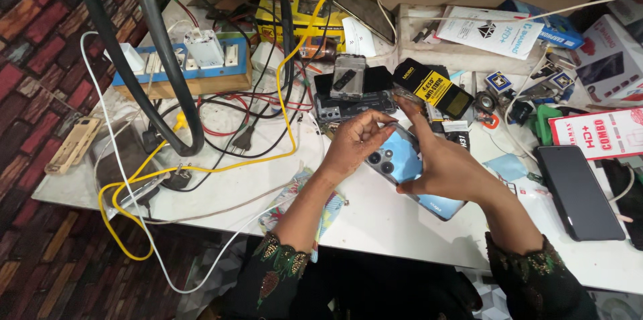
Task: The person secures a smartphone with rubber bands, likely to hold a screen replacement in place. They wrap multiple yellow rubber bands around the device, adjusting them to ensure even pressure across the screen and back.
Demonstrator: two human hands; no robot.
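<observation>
Both hands grip one blue phone (410,167), camera side up, above the white table (375,223). Left hand (355,142) pinches the phone's top edge; right hand (445,169) clasps its lower body. Behind the phone lies an opened phone frame (351,107); right of it, a black phone (579,193); far left, a yellow cable (201,169).

We see a flat white-and-red cardboard box (598,133) at the right edge — below it a dark, blank phone screen (579,191) — and a yellow rectangular box (295,2) at the back.
</observation>
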